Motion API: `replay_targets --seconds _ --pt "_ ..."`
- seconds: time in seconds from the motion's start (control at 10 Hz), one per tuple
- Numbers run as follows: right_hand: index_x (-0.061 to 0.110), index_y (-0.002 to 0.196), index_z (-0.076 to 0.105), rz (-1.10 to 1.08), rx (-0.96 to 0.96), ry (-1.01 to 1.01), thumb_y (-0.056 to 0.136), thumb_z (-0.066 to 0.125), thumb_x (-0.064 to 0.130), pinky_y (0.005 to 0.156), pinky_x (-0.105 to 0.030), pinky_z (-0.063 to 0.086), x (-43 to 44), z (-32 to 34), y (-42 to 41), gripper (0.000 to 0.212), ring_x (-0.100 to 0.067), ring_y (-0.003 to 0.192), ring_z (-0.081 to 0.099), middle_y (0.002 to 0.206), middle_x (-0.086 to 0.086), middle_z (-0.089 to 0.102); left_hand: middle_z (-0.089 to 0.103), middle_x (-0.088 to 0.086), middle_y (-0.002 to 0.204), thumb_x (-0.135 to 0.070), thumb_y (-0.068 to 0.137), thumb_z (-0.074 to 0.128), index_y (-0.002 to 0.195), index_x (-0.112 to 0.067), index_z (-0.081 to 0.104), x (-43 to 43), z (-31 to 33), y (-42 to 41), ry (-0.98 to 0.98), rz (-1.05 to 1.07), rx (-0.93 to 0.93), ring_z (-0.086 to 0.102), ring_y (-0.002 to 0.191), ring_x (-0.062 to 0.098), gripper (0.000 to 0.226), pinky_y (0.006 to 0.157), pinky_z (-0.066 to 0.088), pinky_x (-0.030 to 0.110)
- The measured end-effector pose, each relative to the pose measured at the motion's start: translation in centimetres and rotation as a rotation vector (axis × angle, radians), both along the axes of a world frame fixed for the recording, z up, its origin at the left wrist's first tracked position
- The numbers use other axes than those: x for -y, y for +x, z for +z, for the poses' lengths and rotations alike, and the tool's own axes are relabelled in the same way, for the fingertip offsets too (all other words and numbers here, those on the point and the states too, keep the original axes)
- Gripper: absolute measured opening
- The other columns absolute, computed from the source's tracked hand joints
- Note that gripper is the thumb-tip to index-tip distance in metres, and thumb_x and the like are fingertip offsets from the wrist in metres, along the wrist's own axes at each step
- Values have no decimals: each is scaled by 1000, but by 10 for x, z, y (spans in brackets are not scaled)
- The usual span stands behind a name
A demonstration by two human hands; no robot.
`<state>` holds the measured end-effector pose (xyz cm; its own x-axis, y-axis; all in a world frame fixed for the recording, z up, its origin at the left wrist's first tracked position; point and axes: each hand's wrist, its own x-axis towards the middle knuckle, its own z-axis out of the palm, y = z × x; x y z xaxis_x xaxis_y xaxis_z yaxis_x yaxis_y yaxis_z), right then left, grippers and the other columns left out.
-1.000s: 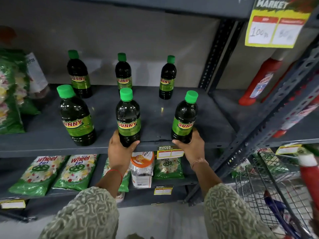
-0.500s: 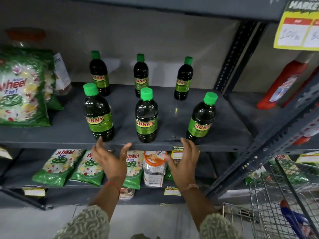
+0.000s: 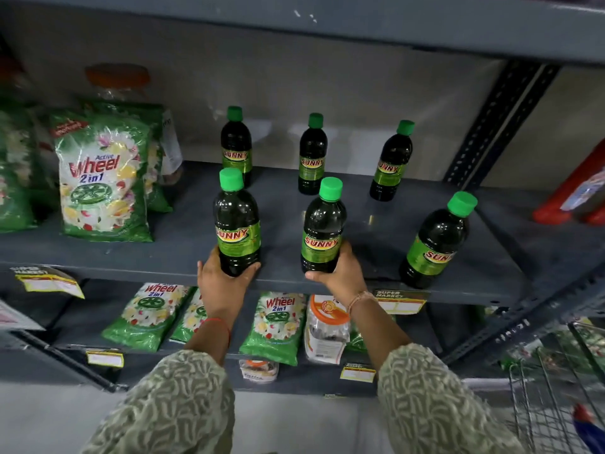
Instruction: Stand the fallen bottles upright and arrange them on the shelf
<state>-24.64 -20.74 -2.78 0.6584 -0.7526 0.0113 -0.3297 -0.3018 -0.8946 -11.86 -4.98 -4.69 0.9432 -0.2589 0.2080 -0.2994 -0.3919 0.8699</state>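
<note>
Several dark bottles with green caps and "SUNNY" labels stand upright on the grey shelf (image 3: pixel 376 237), in a front and a back row. My left hand (image 3: pixel 226 283) grips the base of the front left bottle (image 3: pixel 236 224). Around the base of the front middle bottle (image 3: pixel 322 227) my right hand (image 3: pixel 343 273) is closed. The front right bottle (image 3: pixel 435 244) stands free near the shelf edge. Behind them are the back left bottle (image 3: pixel 236 142), the back middle bottle (image 3: pixel 311 155) and the back right bottle (image 3: pixel 391 162).
Green Wheel detergent bags (image 3: pixel 101 178) stand at the shelf's left, with a jar (image 3: pixel 118 80) behind. More bags (image 3: pixel 275 322) and an orange-lidded jar (image 3: pixel 325 326) sit on the lower shelf. Red bottles (image 3: pixel 569 194) lie at right. A wire cart (image 3: pixel 556 381) is at lower right.
Both hands let go of the front middle and right bottles, opened, shifted left, and now hold the front left and front middle bottles. The view has moved left.
</note>
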Motion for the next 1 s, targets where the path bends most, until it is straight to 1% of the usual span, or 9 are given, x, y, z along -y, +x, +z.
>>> replay_targets --seconds 0.1,0.2,0.3,0.4,0.5,0.7,0.8,0.9,1.0 --pt "10 117 42 -15 -4 -10 59 83 11 90 -28 41 -9 -1 7 72 -26 109 55 119 -14 57 71 17 105 -27 61 82 108 -7 59 -10 0 10 3 14 19 59 103 36 56 117 22 46" --pt "10 119 41 -22 -12 1 61 82 12 91 -27 39 -13 -2 10 71 -25 110 54 120 -13 56 70 19 104 -26 61 81 106 -6 59 -19 2 21 -16 30 12 59 102 38 54 114 27 50" --pt "10 122 41 -26 -7 10 62 81 11 91 -27 39 -16 -2 9 72 -22 109 53 122 -13 56 69 19 107 -25 62 81 109 -7 58 -27 2 30 -27 29 -1 56 105 38 55 107 35 56" --pt "8 122 41 -43 -12 1 63 81 10 91 -27 39 -18 -2 8 72 -24 112 53 122 -13 57 68 15 109 -32 60 81 110 -14 56 -32 -1 36 -49 -6 -43 58 106 36 59 98 45 54" --pt "5 121 41 -43 -5 -10 64 79 6 89 -25 38 -19 -1 6 68 -23 111 53 121 -14 57 67 12 112 -38 58 81 116 -18 54 -37 -5 41 -38 -45 -68 60 106 32 67 93 51 50" --pt "5 122 40 -23 -14 -11 67 77 6 89 -24 37 -21 2 6 67 -14 102 48 122 -14 57 67 13 115 -36 61 80 120 -18 51 -39 -7 42 0 -59 -56 61 105 31 68 91 51 48" --pt "6 122 40 -31 -6 -1 66 77 6 89 -26 38 -25 3 5 67 -15 103 49 122 -14 58 66 14 115 -35 62 80 121 -18 50 -40 -6 39 20 -72 -64 60 106 32 68 92 51 48" --pt "8 124 39 -32 -24 10 65 79 8 91 -28 40 -20 -1 6 71 -22 111 54 122 -13 58 63 14 120 -36 62 79 127 -20 44 -42 -6 45 49 -124 -89 57 112 33 75 95 49 51" --pt "11 134 29 -80 69 17 58 84 18 104 -34 38 -35 -3 0 94 -25 124 47 131 -11 51 44 16 142 -42 65 76 141 -17 23 -47 0 33 58 -121 -78 36 133 37 96 111 32 55"
